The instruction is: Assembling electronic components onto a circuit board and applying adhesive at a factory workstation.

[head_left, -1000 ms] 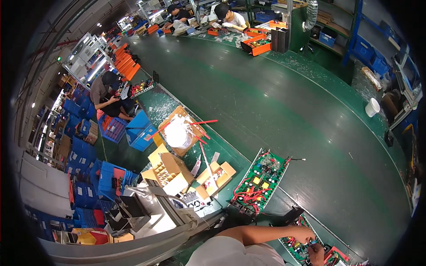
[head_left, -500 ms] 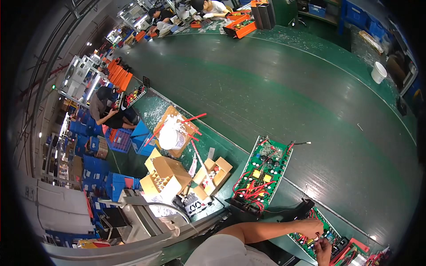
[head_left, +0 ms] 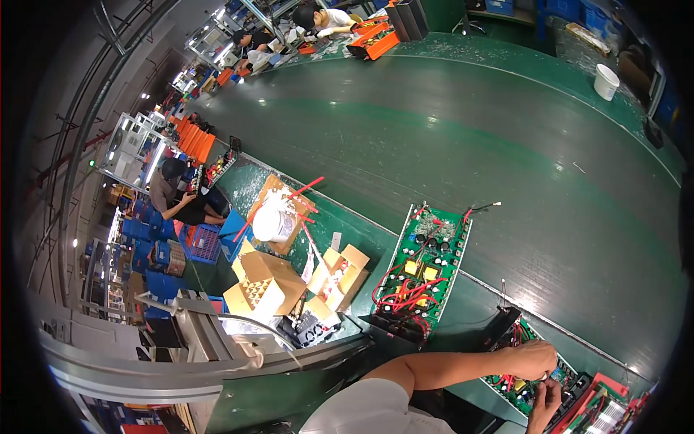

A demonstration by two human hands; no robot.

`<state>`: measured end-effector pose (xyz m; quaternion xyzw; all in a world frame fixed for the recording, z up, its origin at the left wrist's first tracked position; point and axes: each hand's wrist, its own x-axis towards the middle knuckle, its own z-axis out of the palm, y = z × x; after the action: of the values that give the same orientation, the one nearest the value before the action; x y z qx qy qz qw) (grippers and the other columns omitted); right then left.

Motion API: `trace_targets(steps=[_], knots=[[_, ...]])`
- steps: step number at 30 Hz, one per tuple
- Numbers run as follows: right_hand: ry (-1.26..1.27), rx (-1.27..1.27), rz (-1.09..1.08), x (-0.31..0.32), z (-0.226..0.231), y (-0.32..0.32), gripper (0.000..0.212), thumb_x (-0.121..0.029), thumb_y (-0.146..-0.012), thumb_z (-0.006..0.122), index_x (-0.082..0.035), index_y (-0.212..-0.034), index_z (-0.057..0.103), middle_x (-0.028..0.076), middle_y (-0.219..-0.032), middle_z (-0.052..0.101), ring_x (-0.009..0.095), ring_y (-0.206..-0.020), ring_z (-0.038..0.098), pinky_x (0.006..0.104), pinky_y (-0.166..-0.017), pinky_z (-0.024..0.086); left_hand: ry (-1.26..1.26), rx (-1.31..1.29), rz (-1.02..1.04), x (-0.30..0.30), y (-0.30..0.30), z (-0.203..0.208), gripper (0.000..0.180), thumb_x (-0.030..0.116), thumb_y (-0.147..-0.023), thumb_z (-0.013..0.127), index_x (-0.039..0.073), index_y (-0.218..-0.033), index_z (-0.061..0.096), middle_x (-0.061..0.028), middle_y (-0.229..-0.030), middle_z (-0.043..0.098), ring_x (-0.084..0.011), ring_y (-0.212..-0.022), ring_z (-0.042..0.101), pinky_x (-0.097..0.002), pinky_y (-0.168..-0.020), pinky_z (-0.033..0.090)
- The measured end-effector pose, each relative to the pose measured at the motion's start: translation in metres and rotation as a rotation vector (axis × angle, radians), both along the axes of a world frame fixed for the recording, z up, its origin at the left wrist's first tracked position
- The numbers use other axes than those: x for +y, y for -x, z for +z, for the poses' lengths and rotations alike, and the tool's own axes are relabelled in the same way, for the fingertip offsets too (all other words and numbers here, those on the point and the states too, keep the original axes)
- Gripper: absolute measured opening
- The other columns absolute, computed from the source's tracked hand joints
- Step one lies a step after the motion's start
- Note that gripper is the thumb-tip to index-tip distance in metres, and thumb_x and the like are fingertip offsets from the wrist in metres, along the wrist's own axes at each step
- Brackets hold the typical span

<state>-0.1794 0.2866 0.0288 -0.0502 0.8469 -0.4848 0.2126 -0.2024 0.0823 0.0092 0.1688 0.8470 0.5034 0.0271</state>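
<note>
Both hands are at a green circuit board [head_left: 510, 385] with red wires and yellow parts, at the lower right. My left hand [head_left: 533, 359] reaches across it from the left, its fingers closed over the board's right part. Just below, my right hand [head_left: 546, 406] has thumb and fingers pinched together near the board's edge. Whatever the fingertips hold is too small or too hidden to make out. A second, larger green circuit board [head_left: 428, 264] with looped red wires lies to the left, untouched.
Left of the boards stand two open cardboard boxes [head_left: 264, 286] and a white tub [head_left: 273, 223] with red sticks on a brown board. More wired parts with a red frame [head_left: 600, 405] lie at the far right. Several people sit working farther off; a white bucket [head_left: 606, 82] stands across the wide green surface.
The whole view has shifted and turned a little. Both hands stay at the same board, with the left hand slightly farther right over it.
</note>
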Motion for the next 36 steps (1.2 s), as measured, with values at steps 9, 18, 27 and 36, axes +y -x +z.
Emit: trace_targets(steps=[9, 18, 27, 36], knots=[[-0.015, 0.063, 0.023, 0.001, -0.014, 0.006, 0.017, -0.008, -0.096, 0.060, 0.003, -0.108, 0.064, 0.010, -0.097, 0.066, 0.016, -0.084, 0.061, 0.0275, -0.076, 0.051, -0.041, 0.015, 0.010, -0.010, -0.005, -0.004, 0.012, 0.006, -0.068, 0.062, 0.002, -0.073, 0.071, -0.0206, -0.081, 0.067, -0.0398, -0.078, 0.066, -0.0470, -0.074, 0.054], [0.090, 0.221, -0.020, -0.026, -0.029, 0.027, 0.013, -0.008, -0.094, 0.061, 0.004, -0.098, 0.062, 0.005, -0.087, 0.064, 0.011, -0.079, 0.056, 0.0254, -0.073, 0.046, 0.190, 0.171, 0.014, -0.019, 0.004, -0.009, 0.012, 0.010, -0.074, 0.064, -0.002, -0.071, 0.066, -0.0180, -0.080, 0.060, -0.0390, -0.077, 0.063, -0.0467, -0.070, 0.051], [0.266, 0.134, 0.077, -0.014, -0.041, 0.046, 0.006, -0.004, -0.096, 0.056, 0.002, -0.097, 0.056, 0.001, -0.088, 0.056, 0.008, -0.083, 0.050, 0.0223, -0.077, 0.042, 0.269, 0.164, 0.013, -0.030, -0.019, 0.024, 0.018, 0.013, -0.083, 0.058, -0.004, -0.079, 0.063, -0.0185, -0.090, 0.057, -0.0341, -0.081, 0.059, -0.0439, -0.073, 0.049], [-0.089, 0.198, 0.191, -0.001, 0.011, 0.025, 0.016, -0.006, -0.096, 0.060, 0.004, -0.108, 0.063, 0.011, -0.101, 0.068, 0.015, -0.092, 0.060, 0.0265, -0.084, 0.048, 0.290, 0.273, -0.026, -0.011, -0.031, 0.007, 0.016, 0.013, -0.086, 0.054, -0.002, -0.082, 0.059, -0.0161, -0.089, 0.052, -0.0324, -0.080, 0.056, -0.0433, -0.070, 0.046]])
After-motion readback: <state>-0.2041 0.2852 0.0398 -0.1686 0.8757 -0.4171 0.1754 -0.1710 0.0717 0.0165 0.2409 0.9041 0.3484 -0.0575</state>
